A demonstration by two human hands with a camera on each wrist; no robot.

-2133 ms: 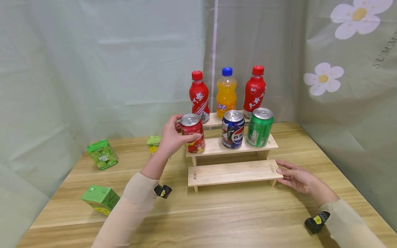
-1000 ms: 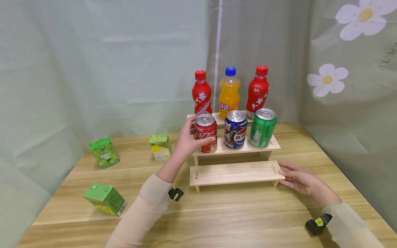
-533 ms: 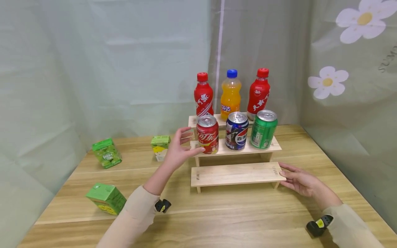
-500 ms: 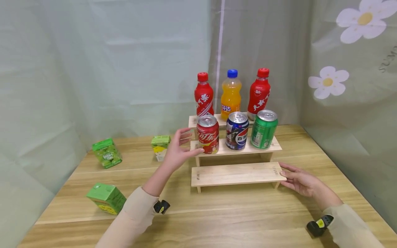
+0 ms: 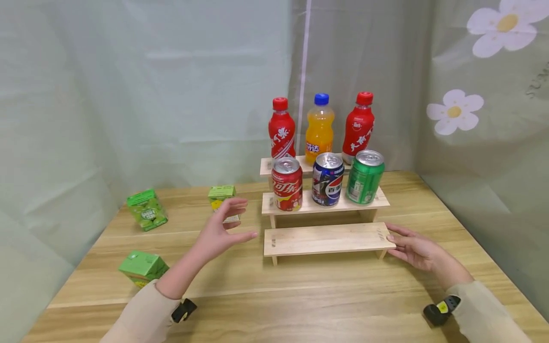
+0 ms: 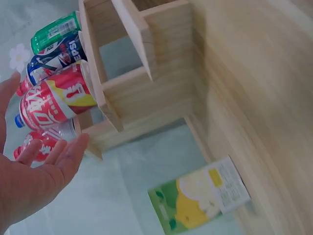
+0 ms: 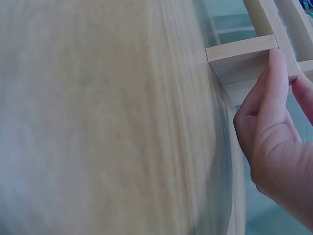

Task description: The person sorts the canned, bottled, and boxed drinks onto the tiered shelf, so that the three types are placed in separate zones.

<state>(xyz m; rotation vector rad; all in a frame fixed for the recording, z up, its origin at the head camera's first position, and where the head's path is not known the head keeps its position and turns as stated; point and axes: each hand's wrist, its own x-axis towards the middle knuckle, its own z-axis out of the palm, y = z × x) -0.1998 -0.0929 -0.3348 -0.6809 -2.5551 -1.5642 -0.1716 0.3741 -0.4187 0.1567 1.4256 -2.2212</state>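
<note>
My left hand point(image 5: 218, 236) hovers over the table with fingers spread and curved, holding nothing, left of a three-step wooden stand point(image 5: 326, 239). A red cola can point(image 5: 287, 188) stands upright at the left of the middle step, beside a blue Pepsi can point(image 5: 328, 186) and a green can point(image 5: 365, 178). In the left wrist view the red can point(image 6: 58, 98) is apart from the fingers. My right hand point(image 5: 413, 250) pinches the right end of the lowest step between thumb and fingers; the right wrist view shows a fingertip point(image 7: 277, 58) pressed at the board's corner.
On the top step stand two red bottles point(image 5: 281, 128) and an orange soda bottle point(image 5: 319, 131). Green juice cartons point(image 5: 147, 209) point(image 5: 143, 267) sit at the left of the table. A yellow-green carton point(image 5: 222, 192) is partly hidden behind my left hand. Curtains enclose the back and sides.
My left hand slid the red can rightward on the middle step, let go of it, then drew back left and toward me. The right hand stayed on the lowest step.
</note>
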